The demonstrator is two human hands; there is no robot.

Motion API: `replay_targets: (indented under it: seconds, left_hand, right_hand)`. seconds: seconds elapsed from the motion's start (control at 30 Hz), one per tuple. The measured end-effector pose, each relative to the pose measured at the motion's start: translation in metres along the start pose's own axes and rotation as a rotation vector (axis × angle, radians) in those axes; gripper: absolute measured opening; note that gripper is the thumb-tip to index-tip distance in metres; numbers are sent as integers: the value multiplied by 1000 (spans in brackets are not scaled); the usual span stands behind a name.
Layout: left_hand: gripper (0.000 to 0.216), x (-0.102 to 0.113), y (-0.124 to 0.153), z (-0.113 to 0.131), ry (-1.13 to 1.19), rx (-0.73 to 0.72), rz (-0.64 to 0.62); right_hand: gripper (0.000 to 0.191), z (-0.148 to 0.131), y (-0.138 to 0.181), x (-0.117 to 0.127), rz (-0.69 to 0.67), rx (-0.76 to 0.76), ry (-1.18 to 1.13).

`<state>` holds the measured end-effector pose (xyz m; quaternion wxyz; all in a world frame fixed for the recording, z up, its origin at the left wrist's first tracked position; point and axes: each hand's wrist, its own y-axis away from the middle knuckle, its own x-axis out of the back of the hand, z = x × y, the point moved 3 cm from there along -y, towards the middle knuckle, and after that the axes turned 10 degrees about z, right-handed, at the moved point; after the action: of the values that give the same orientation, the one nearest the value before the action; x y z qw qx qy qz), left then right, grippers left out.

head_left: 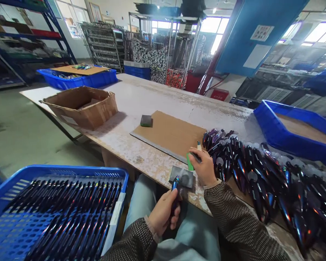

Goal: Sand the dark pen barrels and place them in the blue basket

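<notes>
My left hand is closed around a glossy dark elongated piece with a blue iridescent sheen. Its tip points up over a grey pad at the table's near edge. My right hand is just right of that pad, fingers curled on a green-and-black block. A small pale stick with a dark tip shows beyond these fingers. Many similar glossy dark pieces, with translucent rounded parts among them, lie heaped to the right of my right hand.
A brown cardboard sheet lies ahead, with another grey-and-green block on its left corner. An open cardboard box stands farther left. Rows of glossy pieces fill a blue basket at lower left. Another blue tray sits at right.
</notes>
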<state>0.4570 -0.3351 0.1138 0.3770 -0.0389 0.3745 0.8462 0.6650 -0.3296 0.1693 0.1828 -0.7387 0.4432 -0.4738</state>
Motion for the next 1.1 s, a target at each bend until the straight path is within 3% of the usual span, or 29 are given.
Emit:
replay_targets:
  seconds: [0.1, 0.2, 0.27, 0.4, 0.53, 0.67, 0.87, 0.97, 1.1]
  left_hand:
    - [49, -9, 0, 2, 250, 223, -57]
    - [45, -15, -1, 2, 378, 299, -7]
    - [44, -16, -1, 2, 392, 274, 27]
    - [45, -17, -2, -1, 364, 267, 69]
    - [45, -16, -3, -3, 343, 241, 96]
    - [45, -15, -3, -4, 347, 235, 70]
    - [50, -13, -5, -6, 335, 224, 66]
    - [51, -9, -5, -2, 258, 214, 75]
    - [43, -3, -4, 11, 219, 48, 143]
  right_hand:
    - [14, -17, 13, -3, -7, 18, -12]
    - [12, -38, 24, -16, -100, 109, 30]
    - [12, -43, 25, -23, -174, 165, 63]
    - [7, -34, 18, -23, -141, 61, 123]
    - [12, -39, 20, -25, -217, 211, 3]
    - [7, -35, 15, -25, -197, 127, 90]
    - [12, -39, 18, -28, -277, 261, 49]
    - [10, -27, 7, -30, -233, 210, 138]
    - [12, -34, 12, -19, -134, 236, 131]
